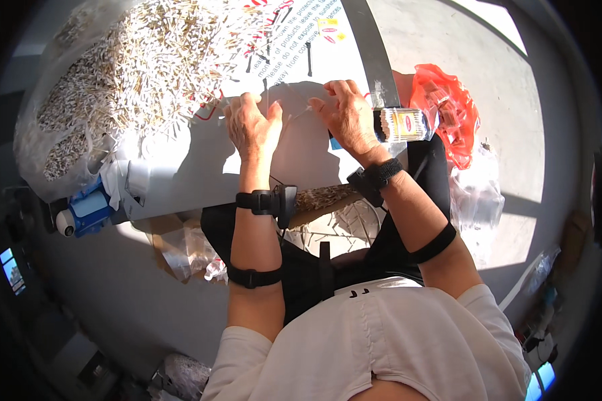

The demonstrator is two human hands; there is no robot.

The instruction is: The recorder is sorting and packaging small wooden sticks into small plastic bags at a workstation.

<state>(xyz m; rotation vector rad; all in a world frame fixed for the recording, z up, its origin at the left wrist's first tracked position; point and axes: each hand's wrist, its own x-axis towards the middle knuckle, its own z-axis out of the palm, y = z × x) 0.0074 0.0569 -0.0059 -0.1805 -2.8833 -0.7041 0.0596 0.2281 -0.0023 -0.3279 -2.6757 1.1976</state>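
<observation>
- We find a table (pixel 174 190) under a printed white sheet, crossed by hard sunlight and shadow; a clear bag (pixel 30 144) spills a heap of white-tipped sticks (pixel 137 60) across its far left.
- We place a labelled packet of sticks (pixel 405 125) at the right table edge, just beside the right wrist, with a red bag (pixel 471 113) beyond it.
- We note thin, faint shapes (pixel 287 121) between the hands, too indistinct to identify.
- In our judgement, good handling calls for light, even fingertip pressure from both sides, clean fingers kept off the white tips, and the right forearm kept from nudging the packet.
- We record the left hand (pixel 253 128) with fingers half curled and thumb standing apart; we cannot tell whether it grips anything.
- We record the right hand (pixel 351 121) angled inward, fingers bent, thumb side facing the left; whether it pinches something, we cannot tell.
</observation>
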